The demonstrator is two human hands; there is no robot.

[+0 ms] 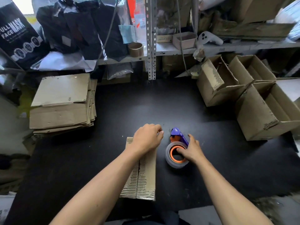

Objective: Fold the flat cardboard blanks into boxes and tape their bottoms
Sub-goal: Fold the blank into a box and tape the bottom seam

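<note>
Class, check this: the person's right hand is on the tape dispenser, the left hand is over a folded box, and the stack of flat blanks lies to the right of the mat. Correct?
Not quite. The head view shows the stack of flat blanks on the left; the right holds open boxes. The right hand, tape dispenser, left hand and folded box are as stated.

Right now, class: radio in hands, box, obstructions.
Left hand curled on box. Right hand gripping tape dispenser. Nothing blocking.
</note>
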